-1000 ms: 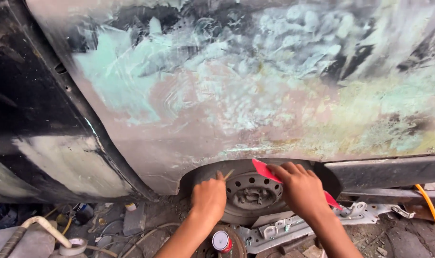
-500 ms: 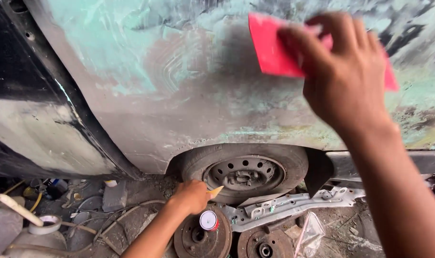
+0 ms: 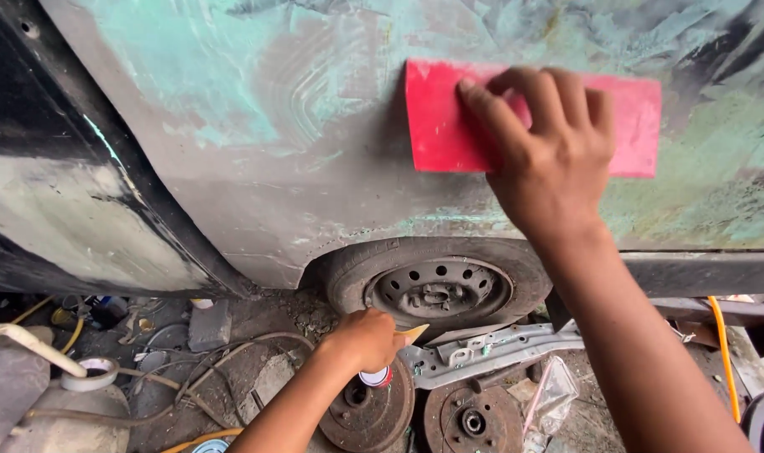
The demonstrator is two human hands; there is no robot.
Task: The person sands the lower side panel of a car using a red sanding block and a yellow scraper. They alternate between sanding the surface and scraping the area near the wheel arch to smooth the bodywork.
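The right hand (image 3: pixel 550 159) is raised on an outstretched arm, fingers spread and pressed flat, palm facing away. The left hand (image 3: pixel 367 340) reaches low, curled closed, forearm angled downward.

There is a single view, from a camera worn on the person's head. It faces the side of a car body panel (image 3: pixel 256 151) at close range and tilts downward, so the panel fills the upper two thirds of the frame while the wheel (image 3: pixel 439 289) and the littered ground (image 3: pixel 231 369) lie along the bottom. Both forearms enter from the lower edge: the right hand (image 3: pixel 550 159) is raised near the lens and looms large, and the left hand (image 3: pixel 365 340) sits lower and farther off.
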